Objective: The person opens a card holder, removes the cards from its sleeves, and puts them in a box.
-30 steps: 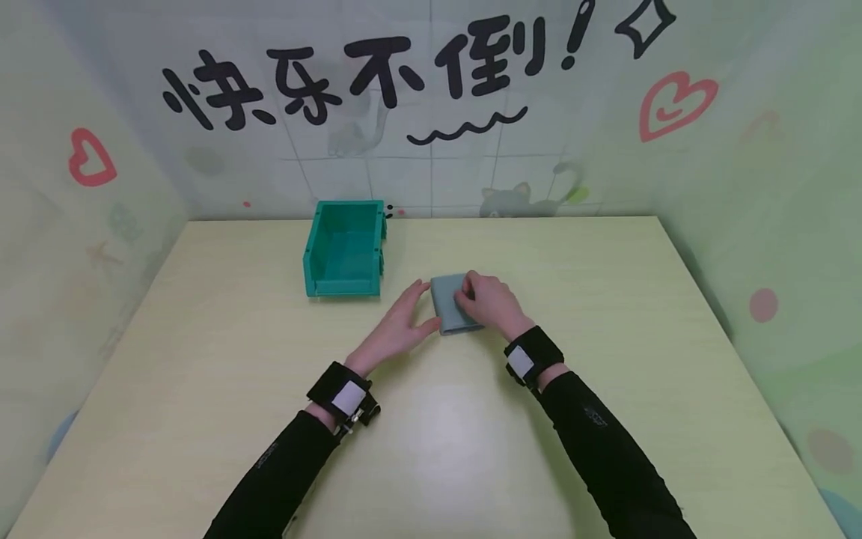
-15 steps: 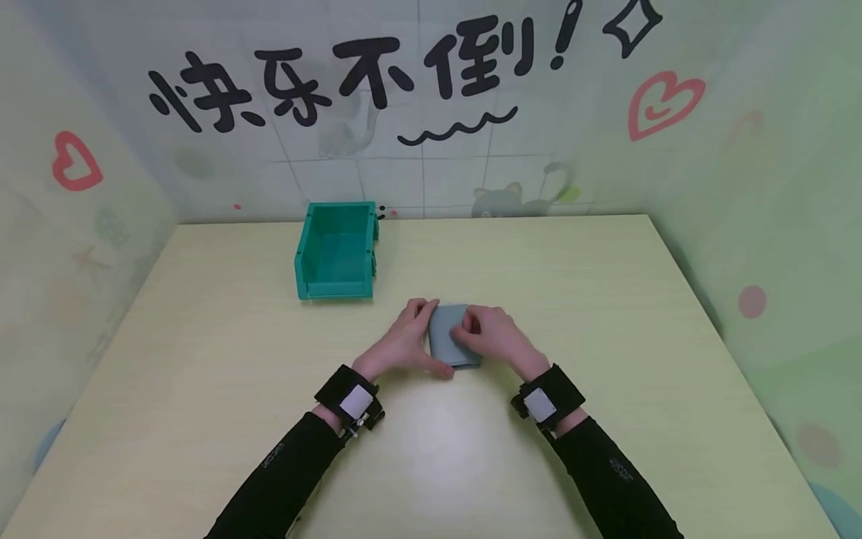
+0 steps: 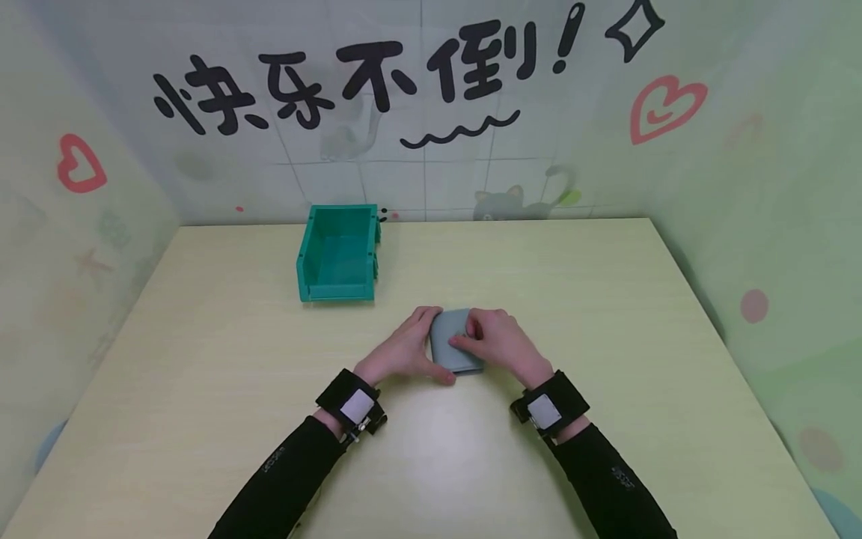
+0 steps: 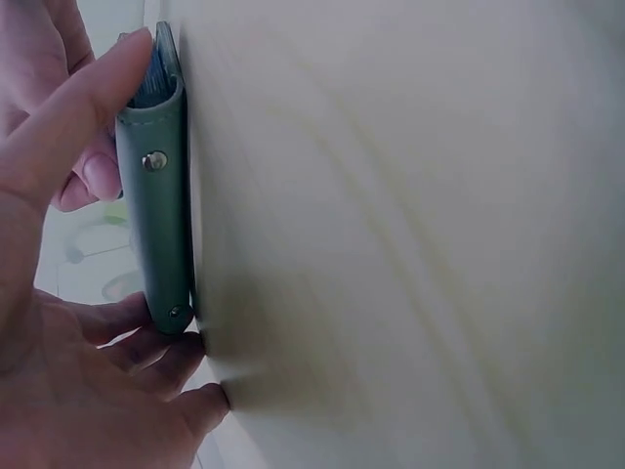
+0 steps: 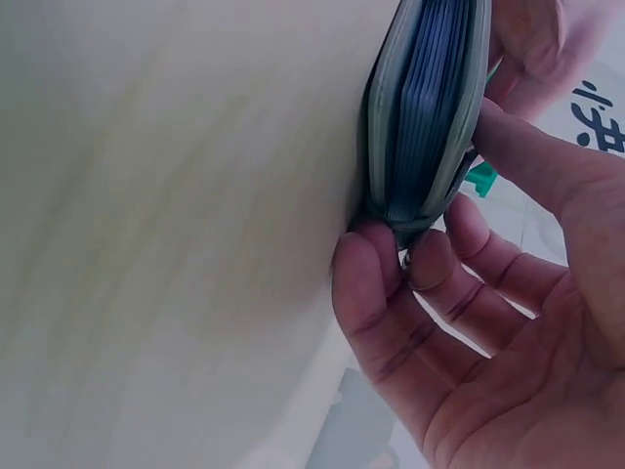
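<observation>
A blue-grey card holder [image 3: 446,343] lies flat on the table between both hands. The left wrist view shows the green-looking spine of the card holder [image 4: 156,230] with metal studs. In the right wrist view, a stack of sleeves shows between the covers of the card holder [image 5: 430,127]. My left hand [image 3: 405,349] holds its left side, thumb at the near edge and fingers at the far one. My right hand [image 3: 501,344] pinches the right part, thumb on the top cover and fingertips curled at the edge.
A teal plastic bin [image 3: 337,291] stands at the back left of the pale wooden table [image 3: 579,292]. Printed fabric walls [image 3: 741,209] enclose the table at the back and both sides.
The card holder has come nearer to me with the right hand. The left hand has closed in on its left side. Over the last half second almost nothing moved.
</observation>
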Motion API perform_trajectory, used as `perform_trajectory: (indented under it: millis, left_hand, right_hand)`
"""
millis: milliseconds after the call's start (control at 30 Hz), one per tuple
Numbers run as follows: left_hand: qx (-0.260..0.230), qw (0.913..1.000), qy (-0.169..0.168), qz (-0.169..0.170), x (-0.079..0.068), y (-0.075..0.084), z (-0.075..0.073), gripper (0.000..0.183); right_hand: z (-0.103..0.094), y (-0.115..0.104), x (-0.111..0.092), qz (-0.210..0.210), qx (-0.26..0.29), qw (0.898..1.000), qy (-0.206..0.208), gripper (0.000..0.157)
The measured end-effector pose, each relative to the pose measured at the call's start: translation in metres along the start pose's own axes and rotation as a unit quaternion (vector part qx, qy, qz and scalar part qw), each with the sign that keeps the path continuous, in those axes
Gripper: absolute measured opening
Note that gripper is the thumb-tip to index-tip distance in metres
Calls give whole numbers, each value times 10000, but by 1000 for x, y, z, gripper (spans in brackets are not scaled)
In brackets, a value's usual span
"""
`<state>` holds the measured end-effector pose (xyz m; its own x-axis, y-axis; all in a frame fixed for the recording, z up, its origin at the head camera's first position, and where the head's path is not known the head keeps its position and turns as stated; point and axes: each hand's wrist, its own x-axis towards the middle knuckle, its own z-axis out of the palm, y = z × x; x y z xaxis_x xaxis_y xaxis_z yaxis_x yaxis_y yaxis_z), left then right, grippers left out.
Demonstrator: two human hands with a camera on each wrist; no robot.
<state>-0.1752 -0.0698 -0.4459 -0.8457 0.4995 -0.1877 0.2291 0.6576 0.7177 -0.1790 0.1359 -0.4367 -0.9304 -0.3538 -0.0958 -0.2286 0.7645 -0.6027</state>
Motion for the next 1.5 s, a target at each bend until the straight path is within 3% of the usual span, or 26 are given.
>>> perform_trajectory:
  millis: [267,500,867,1167,1500]
  left_hand:
    - [-23,10000,37,-46,-1,2,0,110]
    - [45,9998,152,-82,0,2,3,111]
    - [42,9996,208,-165,0,4,4,112]
    - [139,9995,216,-173,0,5,7,112]
    - [306,9991,220,-178,2,5,9,112]
  right_hand:
    - [-2,-3,-2,-284,-430,9980,377,24]
    - [5,-6,-8,-699,-1230,9834,1134,17]
    - [11,-13,-15,-786,-1345,9745,1612,8]
    - [16,-1,-20,-991,-510,9744,1952,8]
    - [14,13,-24,-262,1242,9691,2116,8]
